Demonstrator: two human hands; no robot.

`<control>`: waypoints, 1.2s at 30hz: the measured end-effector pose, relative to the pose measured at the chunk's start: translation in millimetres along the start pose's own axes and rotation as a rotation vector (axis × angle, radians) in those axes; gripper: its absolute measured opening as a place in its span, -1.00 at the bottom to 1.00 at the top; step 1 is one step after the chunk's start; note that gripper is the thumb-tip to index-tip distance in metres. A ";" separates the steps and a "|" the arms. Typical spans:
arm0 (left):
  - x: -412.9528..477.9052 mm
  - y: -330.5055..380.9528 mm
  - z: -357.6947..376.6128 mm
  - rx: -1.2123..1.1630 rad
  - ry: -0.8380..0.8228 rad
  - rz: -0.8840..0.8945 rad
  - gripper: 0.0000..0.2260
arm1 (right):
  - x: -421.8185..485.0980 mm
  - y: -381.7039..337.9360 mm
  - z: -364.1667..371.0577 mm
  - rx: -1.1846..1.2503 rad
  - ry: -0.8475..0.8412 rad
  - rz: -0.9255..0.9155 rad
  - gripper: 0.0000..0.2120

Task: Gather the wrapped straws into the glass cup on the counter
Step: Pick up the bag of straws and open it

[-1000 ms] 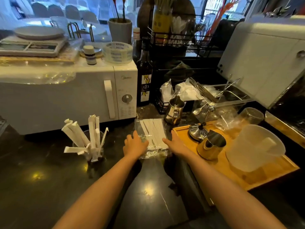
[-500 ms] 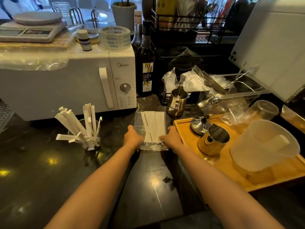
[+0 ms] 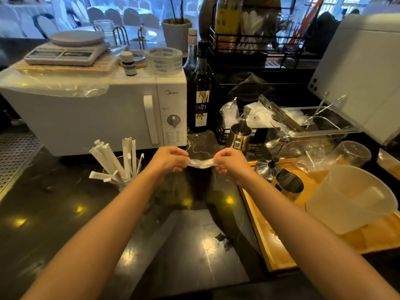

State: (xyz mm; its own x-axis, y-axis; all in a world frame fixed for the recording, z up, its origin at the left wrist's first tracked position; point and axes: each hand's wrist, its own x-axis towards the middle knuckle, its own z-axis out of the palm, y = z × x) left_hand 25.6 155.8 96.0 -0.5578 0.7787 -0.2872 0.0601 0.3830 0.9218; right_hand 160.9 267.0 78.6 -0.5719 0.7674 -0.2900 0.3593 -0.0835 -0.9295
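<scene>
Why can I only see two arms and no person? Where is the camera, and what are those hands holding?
The camera sits on the person's head and looks down, so you see only their own arms. There is just this one view. The left hand and the right hand pinch the two ends of a clear plastic bag, lifted above the dark counter. Whether anything is inside it, I cannot tell. To the left stands a glass cup with wrapped straws poking out, in front of a white microwave. On the right a wooden tray carries a plastic jug and shiny metal pitchers.
</scene>
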 end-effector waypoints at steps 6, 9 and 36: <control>-33.1 12.7 -26.3 -0.018 -0.133 0.053 -0.97 | -18.9 -23.9 1.9 0.036 -0.086 -0.104 -0.85; -48.4 12.1 -40.6 0.069 -0.175 0.071 -0.94 | -29.8 -31.7 5.1 -0.040 -0.168 -0.142 -0.90; -139.1 -46.9 -201.2 0.260 0.028 0.107 -0.86 | -96.2 -96.0 185.0 -0.871 -0.801 -0.524 -0.78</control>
State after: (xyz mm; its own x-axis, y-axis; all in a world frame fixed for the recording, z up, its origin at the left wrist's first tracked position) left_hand -66.2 -70.5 145.1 -0.5593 0.8090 -0.1808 0.3287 0.4167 0.8476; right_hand 45.1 83.5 153.6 -0.9609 -0.0349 -0.2746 0.1452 0.7810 -0.6074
